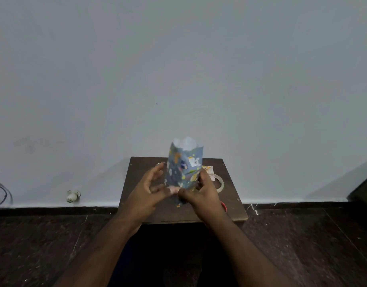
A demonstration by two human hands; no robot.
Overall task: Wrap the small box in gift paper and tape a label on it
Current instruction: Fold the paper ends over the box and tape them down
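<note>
Head cam looking down: right hand [201, 195] grips the gift-wrapped box [183, 168] at its lower end, upright above the little wooden table [230, 206]; left hand [146, 191] sits beside it, fingers loosely spread, holding nothing. Behind on the table lies a tape roll [219, 182]; the paper's top end gapes open.

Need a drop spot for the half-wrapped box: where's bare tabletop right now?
Bare wood shows on the table's left strip, beside the left hand, and along the near edge. The right side is crowded: a tape roll, a card behind it, something red by the right wrist. The wrapped box and right hand cover the centre.
</note>
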